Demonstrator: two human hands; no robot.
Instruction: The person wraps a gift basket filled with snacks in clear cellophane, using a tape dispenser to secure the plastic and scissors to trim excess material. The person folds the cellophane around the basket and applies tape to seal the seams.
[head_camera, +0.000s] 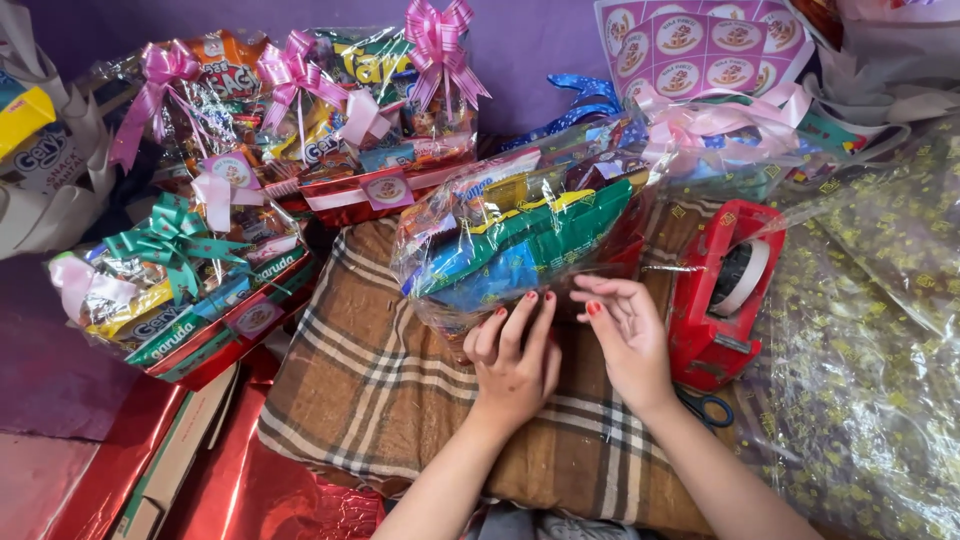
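Both hands rest on the near end of a snack hamper (520, 245) wrapped in clear cellophane, which lies on its side on a brown plaid cushion (380, 390) in the middle of the scene. The hamper's long axis runs from near left to far right, so its wrapped base points toward the person and its ribboned top points away toward the purple wall. The left hand (512, 358) lies flat on the cellophane at the near edge, its fingers (520, 320) spread and pressing down, not closed around anything. The right hand (628, 335) sits just beside it on the right, fingers loosely curled with the tips touching the wrap; whether they pinch a fold of film cannot be told. The hamper lies directly beyond both sets of fingers, and the two hands are about equally near to it. Just right of the right hand, close to it, stands a red tape dispenser (722, 295), with blue-handled scissors (708, 407) near it, partly hidden by the forearm. Printed cellophane sheet (870, 380) spreads to the right. Finished hampers with pink bows (300, 120) and one with a green bow (185, 285) stand on the far left.
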